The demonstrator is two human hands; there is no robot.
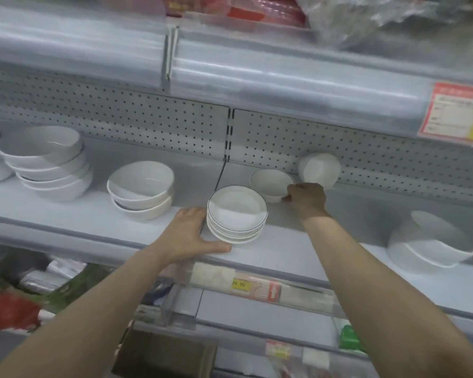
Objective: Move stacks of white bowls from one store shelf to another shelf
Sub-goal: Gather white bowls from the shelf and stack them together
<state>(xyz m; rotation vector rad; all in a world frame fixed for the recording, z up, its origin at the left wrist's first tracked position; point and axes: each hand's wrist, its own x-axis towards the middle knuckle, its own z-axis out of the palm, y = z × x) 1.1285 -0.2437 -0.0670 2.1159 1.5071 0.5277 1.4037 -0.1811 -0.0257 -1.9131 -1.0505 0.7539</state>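
Note:
A short stack of shallow white bowls with a thin dark rim line point(236, 214) stands at the middle front of the grey shelf point(298, 241). My left hand point(187, 233) lies flat on the shelf against the stack's left side, thumb stretched along the front edge. Behind the stack stands a small white bowl point(269, 184); my right hand point(306, 199) pinches its right rim. Another white bowl point(319, 170) lies on its side against the pegboard just behind that hand.
To the left stand a stack of two deep white bowls point(141, 189) and a taller stack of several point(48, 162). Tilted white bowls point(426, 244) rest at the right. A price-tag rail point(257, 287) runs below; packaged goods fill the shelves above and below.

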